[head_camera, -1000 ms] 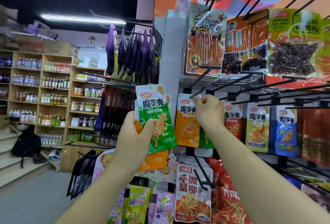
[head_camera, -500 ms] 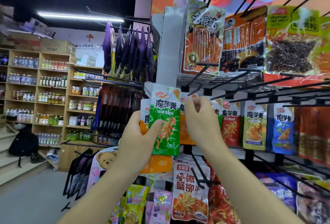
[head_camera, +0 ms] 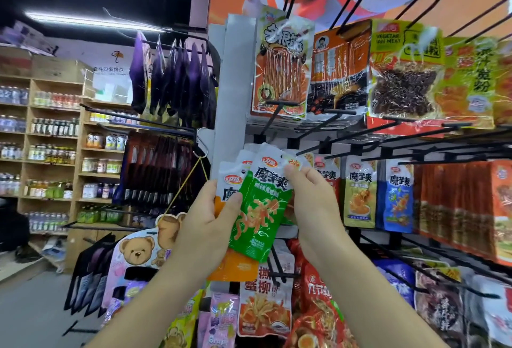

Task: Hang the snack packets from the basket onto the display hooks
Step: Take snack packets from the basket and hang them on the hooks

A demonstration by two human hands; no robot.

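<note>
My left hand (head_camera: 206, 225) grips a small stack of snack packets: a green one (head_camera: 259, 217) in front, an orange one (head_camera: 235, 267) behind it. My right hand (head_camera: 313, 200) pinches the white top edge of the green packet at its upper right corner. Both hands are raised in front of the rack, just left of a row of hanging packets, yellow (head_camera: 359, 195) and blue (head_camera: 399, 198). Black display hooks (head_camera: 313, 146) jut out above that row. The basket is out of view.
Large packets (head_camera: 282, 67) hang on the upper row, more packets (head_camera: 264, 306) on the row below my hands. Long bare hooks (head_camera: 432, 273) stick out at the lower right. A side rack holds purple bags (head_camera: 177, 79). Wooden shelves of bottles (head_camera: 52, 126) stand at the left.
The green packet has moved right and up toward the hooks. My right hand left the hanging orange packet and now pinches the green packet's top edge.
</note>
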